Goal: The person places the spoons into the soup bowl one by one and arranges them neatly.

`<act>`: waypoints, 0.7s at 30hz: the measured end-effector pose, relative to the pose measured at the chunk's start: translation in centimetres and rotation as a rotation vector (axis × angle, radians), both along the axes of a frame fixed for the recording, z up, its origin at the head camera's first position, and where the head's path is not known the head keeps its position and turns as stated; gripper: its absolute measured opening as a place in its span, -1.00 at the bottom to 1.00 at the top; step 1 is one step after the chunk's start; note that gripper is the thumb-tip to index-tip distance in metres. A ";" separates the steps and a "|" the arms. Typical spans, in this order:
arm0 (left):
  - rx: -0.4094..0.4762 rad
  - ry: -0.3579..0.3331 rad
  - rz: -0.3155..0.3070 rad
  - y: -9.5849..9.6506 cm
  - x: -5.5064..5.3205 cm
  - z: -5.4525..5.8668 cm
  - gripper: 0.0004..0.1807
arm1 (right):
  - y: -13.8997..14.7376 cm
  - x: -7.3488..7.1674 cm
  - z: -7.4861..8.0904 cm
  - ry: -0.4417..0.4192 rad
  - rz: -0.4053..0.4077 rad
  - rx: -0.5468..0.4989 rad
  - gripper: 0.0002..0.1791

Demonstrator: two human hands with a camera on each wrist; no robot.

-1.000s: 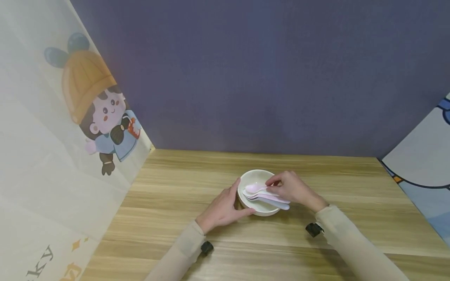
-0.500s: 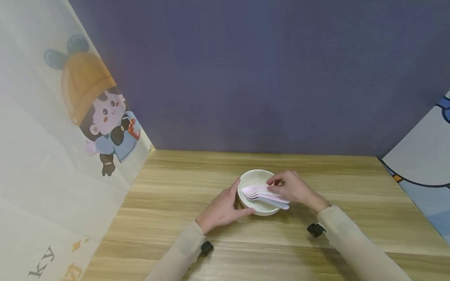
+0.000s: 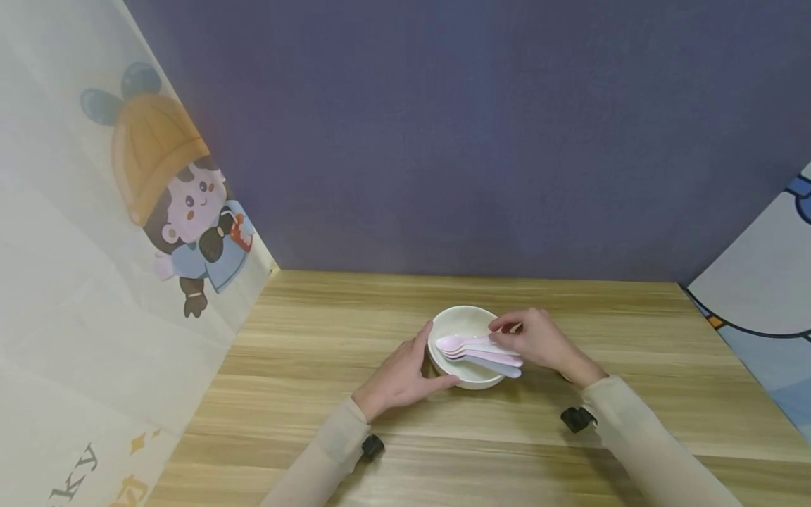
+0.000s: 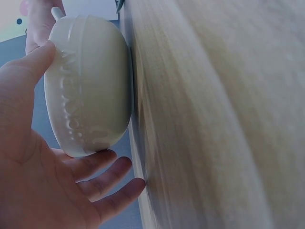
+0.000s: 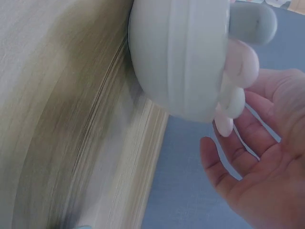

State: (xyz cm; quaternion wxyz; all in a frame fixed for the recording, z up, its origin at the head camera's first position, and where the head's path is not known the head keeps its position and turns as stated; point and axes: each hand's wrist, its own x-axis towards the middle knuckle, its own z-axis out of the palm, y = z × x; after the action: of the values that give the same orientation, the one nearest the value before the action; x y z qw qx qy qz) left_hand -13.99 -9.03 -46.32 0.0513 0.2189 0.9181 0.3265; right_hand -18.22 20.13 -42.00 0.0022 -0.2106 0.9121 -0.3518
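Note:
A white bowl [image 3: 467, 320] stands on the wooden table, with several spoons lying side by side in it. Pink spoon [image 3: 451, 343] is the farthest; a grey-blue spoon [image 3: 497, 366] is nearest the person. Their handles stick out over the right rim, as the right wrist view shows with the pink spoon handle [image 5: 224, 121]. My left hand [image 3: 405, 370] holds the bowl's left side, thumb at the near rim and fingers around the wall [image 4: 95, 86]. My right hand [image 3: 532, 339] is at the far pink handle's end, fingers loosely bent and spread apart in the right wrist view.
The wooden table [image 3: 342, 303] extends around the bowl and ends at a dark blue panel [image 3: 443, 141] behind. A pale panel with a cartoon figure [image 3: 196, 204] stands left; another printed panel [image 3: 760, 282] stands right. Each wrist carries a small black device [image 3: 372, 447].
The far pink spoon has settled into line with the others in the bowl. My right hand has drawn back a little to the right; my left hand stays on the bowl.

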 end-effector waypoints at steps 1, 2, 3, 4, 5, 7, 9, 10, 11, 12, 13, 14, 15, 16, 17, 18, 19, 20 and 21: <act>0.001 0.000 0.001 0.0 0.0 0.0 0.30 | 0.1 0.1 0.1 -0.002 -0.001 -0.005 -0.80; 0.002 0.000 0.000 0.0 0.0 0.0 0.30 | 0.3 0.1 0.1 -0.005 -0.004 -0.009 -0.79; 0.004 0.000 0.000 0.0 0.0 0.0 0.31 | 0.4 0.2 0.1 -0.006 -0.009 -0.012 -0.79; 0.005 -0.001 0.000 0.0 0.0 -0.1 0.31 | 0.6 0.3 0.2 -0.010 -0.016 -0.017 -0.78; 0.007 -0.001 0.000 0.0 0.0 -0.1 0.31 | 0.7 0.4 0.2 -0.014 -0.024 -0.023 -0.78; 0.008 -0.007 0.001 0.0 0.0 -0.1 0.32 | 0.9 0.6 0.2 -0.012 -0.030 -0.038 -0.77; 0.008 -0.007 0.002 0.0 0.0 -0.1 0.32 | 1.1 0.8 0.0 -0.009 -0.048 -0.051 -0.77; 0.009 -0.008 0.002 0.0 0.0 -0.1 0.32 | 1.3 0.8 0.0 -0.009 -0.057 -0.058 -0.76; 0.010 -0.008 0.001 0.0 0.0 -0.1 0.31 | 1.4 0.9 -0.1 -0.010 -0.065 -0.065 -0.76; 0.010 -0.008 0.001 0.0 0.0 -0.1 0.31 | 1.6 1.0 -0.2 -0.015 -0.075 -0.070 -0.75; 0.009 -0.008 0.001 0.0 0.0 -0.1 0.31 | 1.8 1.1 -0.3 -0.022 -0.088 -0.075 -0.74; 0.010 -0.008 0.001 0.0 0.1 -0.1 0.31 | 2.0 1.1 -0.3 -0.032 -0.103 -0.078 -0.73; 0.010 -0.007 0.001 0.0 0.1 -0.1 0.31 | 2.2 1.2 -0.4 -0.038 -0.116 -0.082 -0.72; 0.009 -0.008 0.001 0.0 0.1 -0.1 0.32 | 2.4 1.2 -0.4 -0.037 -0.125 -0.082 -0.71; 0.007 -0.005 0.001 0.0 0.1 -0.1 0.32 | 2.7 1.3 -0.4 -0.038 -0.135 -0.084 -0.71; 0.006 -0.005 0.003 0.0 0.1 -0.1 0.33 | 2.9 1.3 -0.4 -0.035 -0.144 -0.082 -0.70; 0.008 -0.005 0.004 0.0 0.1 -0.1 0.33 | 3.2 1.3 -0.4 -0.026 -0.151 -0.080 -0.69; 0.010 -0.006 0.004 0.0 0.1 0.0 0.33 | 3.4 1.4 -0.4 -0.021 -0.159 -0.078 -0.70; 0.010 -0.005 0.006 0.0 0.1 0.0 0.33 | 3.6 1.4 -0.3 -0.014 -0.165 -0.075 -0.69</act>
State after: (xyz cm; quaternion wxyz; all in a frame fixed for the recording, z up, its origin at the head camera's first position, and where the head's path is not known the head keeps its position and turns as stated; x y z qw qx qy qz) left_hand -13.92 -9.08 -46.34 0.0517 0.2157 0.9169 0.3319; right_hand -16.80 23.73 -42.35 -0.0284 -0.1324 0.9124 -0.3862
